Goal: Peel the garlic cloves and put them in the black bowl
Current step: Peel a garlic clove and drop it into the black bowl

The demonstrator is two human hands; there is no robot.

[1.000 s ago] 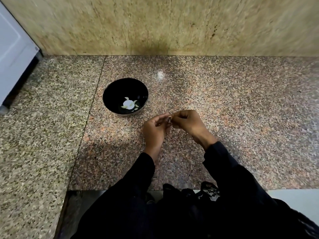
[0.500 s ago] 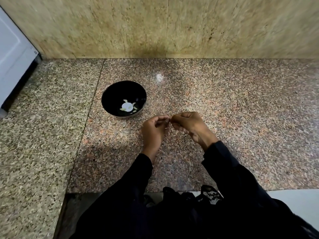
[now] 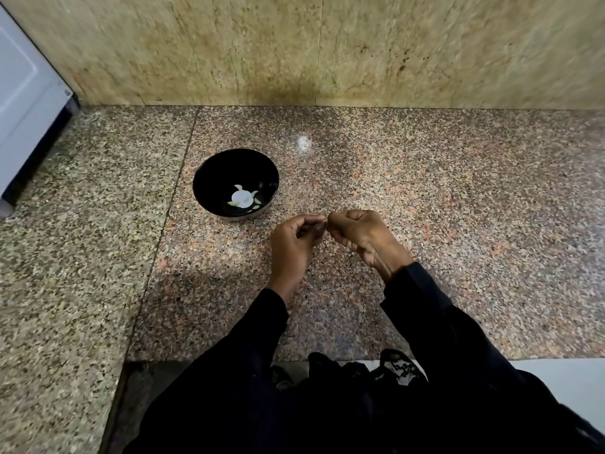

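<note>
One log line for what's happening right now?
hands: left, right pinch clove together | bowl: peeled garlic inside | stage: peeling

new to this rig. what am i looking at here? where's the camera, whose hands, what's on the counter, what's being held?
There is no robot: a person wears one wide-angle camera on the head, looking forward and down at their own hands. The left hand and right hand meet fingertip to fingertip over a speckled granite counter, pinching something small between them. It is too hidden to identify, though a garlic clove fits the task. To the left, farther back, stands the black bowl with pale peeled cloves inside. Behind is a stone wall; a white appliance sits at far left.
</note>
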